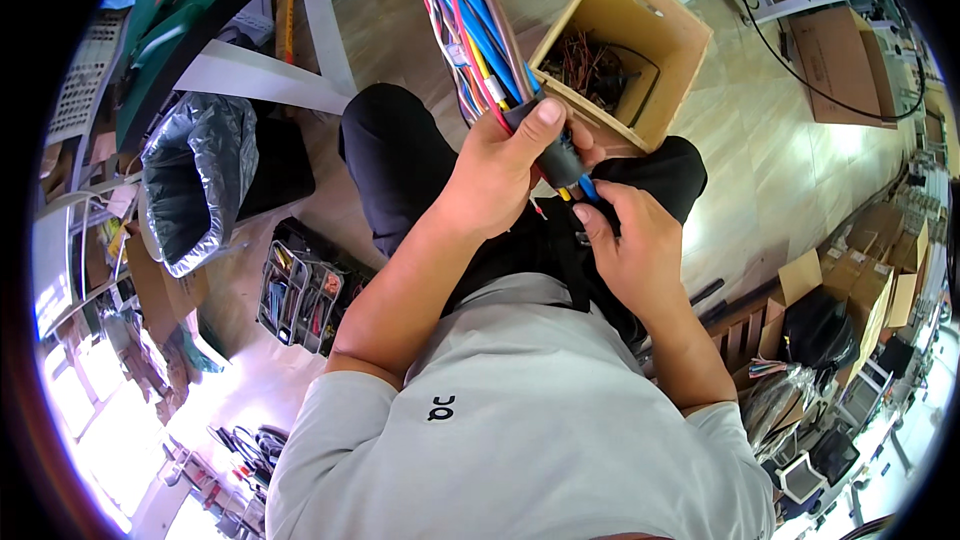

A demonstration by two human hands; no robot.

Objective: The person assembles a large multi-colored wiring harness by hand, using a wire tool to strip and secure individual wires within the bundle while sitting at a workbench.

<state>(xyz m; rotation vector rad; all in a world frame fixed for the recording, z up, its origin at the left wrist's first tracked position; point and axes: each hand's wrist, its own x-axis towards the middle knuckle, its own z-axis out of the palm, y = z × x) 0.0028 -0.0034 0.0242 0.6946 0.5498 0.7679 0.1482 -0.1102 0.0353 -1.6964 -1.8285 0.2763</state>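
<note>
A seated person worked on a thick cable bundle (470,10) of blue, red, yellow and brown wires that ran from the top of the frame to the lap. The left hand (505,165) was clenched round a black sleeve (550,150) at the bundle's near end, thumb pressed along it. The right hand (625,235) pinched the short blue and yellow wire ends (583,190) poking out just below the sleeve — whether it also held a tool could not be told. The sleeve looked already seated over the bundle; the tips still showed bare, so the end work seemed unfinished.

Just beyond the hands stood an open wooden box (665,30) holding dark reddish wire scraps. A wood-look floor (760,140) lay beneath — a silver-lined bin (195,180) and a tool tray (305,290) at left, cardboard boxes (860,280) at right.
</note>
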